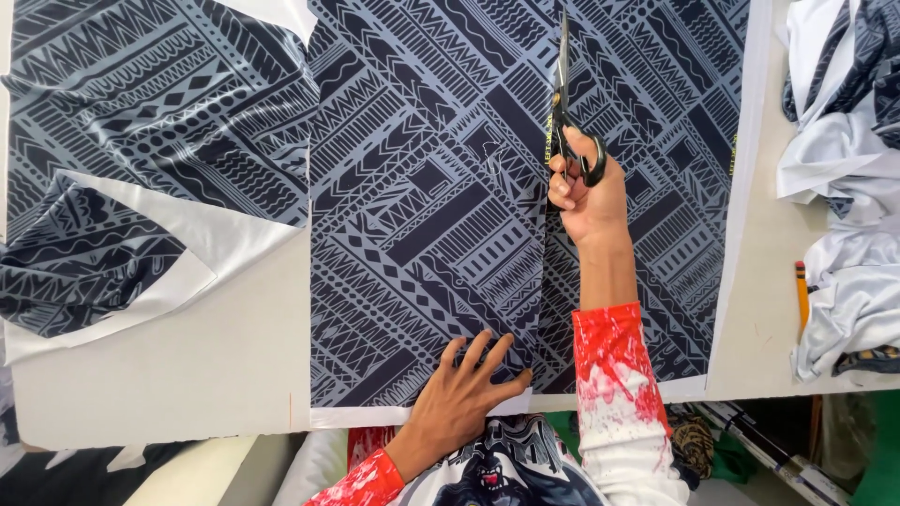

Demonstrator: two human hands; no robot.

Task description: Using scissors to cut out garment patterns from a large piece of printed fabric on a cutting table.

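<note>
Left hand [459, 394] flat on patterned fabric [422, 187] (pale table [187, 375]), right hand [586, 192] grip clenching scissors [565, 103]

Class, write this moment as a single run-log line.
right hand: cutting with scissors | left hand: flat on patterned fabric | cut: partway up | table

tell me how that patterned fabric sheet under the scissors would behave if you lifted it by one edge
The patterned fabric sheet would probably flop and drape, since the cut pieces alongside lie folded and rumpled. It looks thin and light. It may slide on the smooth table, which could be why the left hand presses it flat.
</note>
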